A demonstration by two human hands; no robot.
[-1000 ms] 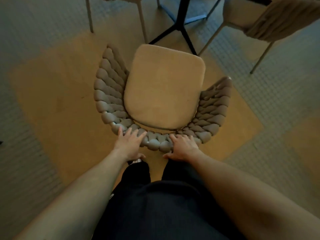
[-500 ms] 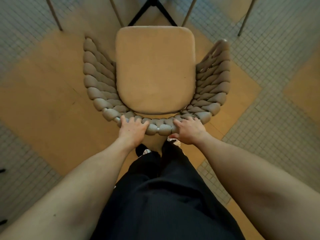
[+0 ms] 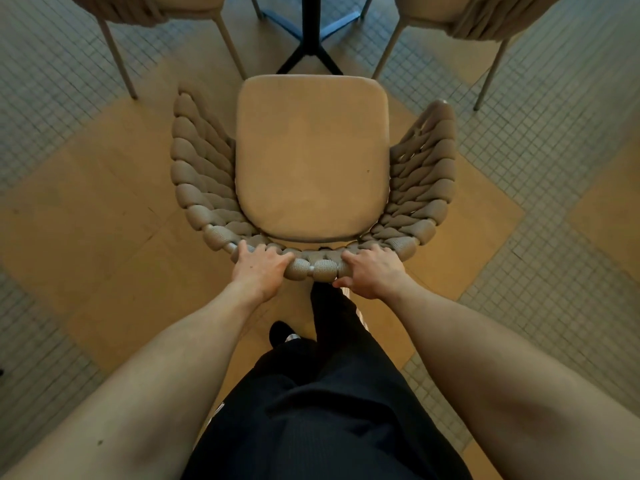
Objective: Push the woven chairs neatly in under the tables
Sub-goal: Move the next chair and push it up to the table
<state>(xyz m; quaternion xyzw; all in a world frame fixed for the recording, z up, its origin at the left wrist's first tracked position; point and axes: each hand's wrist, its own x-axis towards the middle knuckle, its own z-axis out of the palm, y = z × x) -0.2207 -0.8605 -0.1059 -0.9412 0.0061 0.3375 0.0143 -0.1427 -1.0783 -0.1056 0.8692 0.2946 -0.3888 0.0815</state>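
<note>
Woven chair (image 3: 311, 161) stands on the tan patch of floor directly ahead of the person, its seat cushion facing up and its front edge pointing at the black table base (image 3: 310, 36) beyond. Thick braided cords wrap the curved backrest and both sides. The left hand (image 3: 258, 270) grips the rear rim of the backrest, fingers curled over the top of the braiding. The right hand (image 3: 372, 271) grips the same rim just to the right, fingers over the top and thumb tucked under the cord. A short stretch of rim shows between the two hands. Both forearms reach straight forward, and dark trousers (image 3: 322, 410) fill the bottom of the view, with one leg stepping close behind the chair. Two more chairs of the same kind stand on thin pale legs, one at the upper left (image 3: 138, 8) and one at the upper right (image 3: 485, 15), flanking the table base. Small grey mosaic tiles (image 3: 554, 150) surround the tan floor panels.
</note>
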